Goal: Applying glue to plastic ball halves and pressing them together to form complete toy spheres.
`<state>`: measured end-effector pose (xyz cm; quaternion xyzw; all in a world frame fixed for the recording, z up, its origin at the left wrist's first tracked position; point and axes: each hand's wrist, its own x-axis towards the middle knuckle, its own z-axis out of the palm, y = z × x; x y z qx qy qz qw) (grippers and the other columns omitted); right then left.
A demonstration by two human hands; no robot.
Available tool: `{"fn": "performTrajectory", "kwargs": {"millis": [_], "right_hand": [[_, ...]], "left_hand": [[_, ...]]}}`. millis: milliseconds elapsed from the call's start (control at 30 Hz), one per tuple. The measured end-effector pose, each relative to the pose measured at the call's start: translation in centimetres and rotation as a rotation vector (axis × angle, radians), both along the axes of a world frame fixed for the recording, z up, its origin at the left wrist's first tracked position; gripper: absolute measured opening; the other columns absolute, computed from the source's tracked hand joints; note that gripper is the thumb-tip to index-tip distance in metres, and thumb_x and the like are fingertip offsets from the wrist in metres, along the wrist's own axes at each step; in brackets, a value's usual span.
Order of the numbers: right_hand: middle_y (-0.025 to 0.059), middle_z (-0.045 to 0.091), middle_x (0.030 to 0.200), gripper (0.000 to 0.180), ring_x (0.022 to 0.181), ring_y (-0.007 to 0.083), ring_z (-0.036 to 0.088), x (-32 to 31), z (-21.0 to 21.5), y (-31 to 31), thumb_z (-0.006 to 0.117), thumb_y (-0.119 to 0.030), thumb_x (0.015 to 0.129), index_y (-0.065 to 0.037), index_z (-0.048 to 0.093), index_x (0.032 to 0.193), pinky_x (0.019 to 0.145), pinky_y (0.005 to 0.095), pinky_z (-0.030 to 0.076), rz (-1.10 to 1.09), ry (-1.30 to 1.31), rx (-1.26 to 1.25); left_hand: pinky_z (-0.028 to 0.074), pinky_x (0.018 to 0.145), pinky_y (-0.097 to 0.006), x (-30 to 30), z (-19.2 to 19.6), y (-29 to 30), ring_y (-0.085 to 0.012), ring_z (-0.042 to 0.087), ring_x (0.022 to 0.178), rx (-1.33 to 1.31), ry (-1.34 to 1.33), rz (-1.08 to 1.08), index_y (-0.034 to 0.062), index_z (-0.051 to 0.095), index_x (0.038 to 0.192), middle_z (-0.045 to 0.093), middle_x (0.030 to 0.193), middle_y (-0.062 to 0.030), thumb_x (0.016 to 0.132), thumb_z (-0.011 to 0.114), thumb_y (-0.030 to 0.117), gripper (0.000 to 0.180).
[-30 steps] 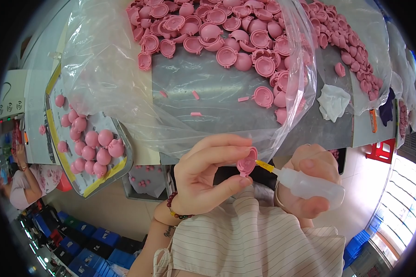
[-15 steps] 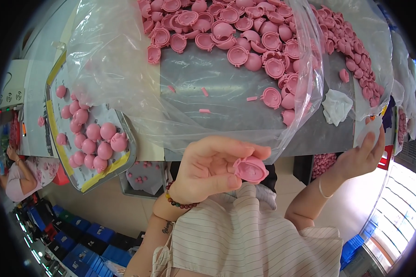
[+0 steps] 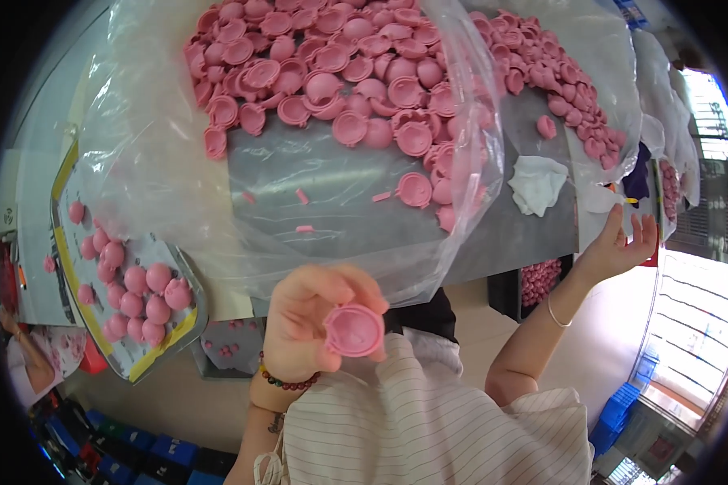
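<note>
Left hand (image 3: 311, 315) holds up a pink half-shell (image 3: 354, 331) just off the near edge of the gray work surface (image 3: 526, 242)

The left fingers and thumb pinch the half-shell by its rim, hollow face toward the camera; the right hand (image 3: 619, 255), fingers spread and loosely curved, reaches past the gray work surface's right edge beside a white squeeze bottle (image 3: 600, 199), though whether they touch cannot be told; more half-shells (image 3: 323, 85) heap over its far part, a white cloth (image 3: 538, 185) lies on its right part, and a tray (image 3: 198, 275) of pink balls (image 3: 158, 277) sits to its left
</note>
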<state>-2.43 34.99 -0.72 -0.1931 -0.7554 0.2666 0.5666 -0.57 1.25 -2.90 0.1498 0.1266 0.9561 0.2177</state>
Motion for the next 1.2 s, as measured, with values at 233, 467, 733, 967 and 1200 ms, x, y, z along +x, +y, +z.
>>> {"fn": "performTrajectory", "kwargs": {"millis": [233,467,733,967,1200], "right_hand": [[0.0037,0.059,0.09,0.026,0.075,0.0115,0.051,-5.5,2.9,-3.9,0.059,-0.011,0.074,-0.006,0.057,0.099,0.065,0.0233,0.038,0.429,-0.634,0.268],[0.0063,0.059,0.088,0.03,0.066,0.0071,0.05,-3.3,3.9,-5.0,0.055,-0.003,0.073,-0.002,0.055,0.104,0.055,0.0195,0.039,0.708,-0.599,0.02],[0.0048,0.053,0.076,0.034,0.056,0.0064,0.046,2.1,2.3,-7.8,0.061,0.004,0.064,-0.001,0.057,0.097,0.046,0.0173,0.036,0.928,-0.788,-0.167],[0.0058,0.053,0.084,0.033,0.057,0.0053,0.043,2.2,2.8,-9.0,0.061,0.005,0.061,0.002,0.058,0.094,0.046,0.0157,0.033,0.745,-0.887,0.015],[0.0111,0.057,0.082,0.029,0.064,0.0141,0.052,2.5,3.0,-13.6,0.068,-0.003,0.059,0.003,0.059,0.085,0.052,0.0168,0.039,1.248,-0.356,-0.237]], "left_hand": [[0.05,0.072,-0.033,0.5,1.4,0.6,-0.0245,0.056,0.083,-0.31,0.128,0.1,-0.0036,0.047,0.1,0.045,0.104,-0.0238,0.064,0.066,-0.002,0.041],[0.049,0.072,-0.032,0.6,1.0,0.2,-0.0238,0.056,0.083,-0.312,0.107,0.135,-0.0039,0.046,0.1,0.045,0.106,-0.0236,0.065,0.065,-0.004,0.04],[0.047,0.076,-0.033,0.3,1.1,0.4,-0.0243,0.055,0.087,-0.309,0.117,0.12,-0.0041,0.044,0.104,0.043,0.109,-0.024,0.067,0.062,-0.003,0.041],[0.047,0.078,-0.032,0.8,1.2,0.6,-0.0234,0.053,0.093,-0.503,0.169,0.227,-0.0049,0.041,0.108,0.043,0.111,-0.0211,0.068,0.06,-0.007,0.044],[0.046,0.079,-0.028,0.7,2.7,1.3,-0.0201,0.052,0.095,-0.745,0.248,0.291,-0.0052,0.045,0.106,0.044,0.11,-0.0166,0.067,0.059,-0.012,0.042]]}}
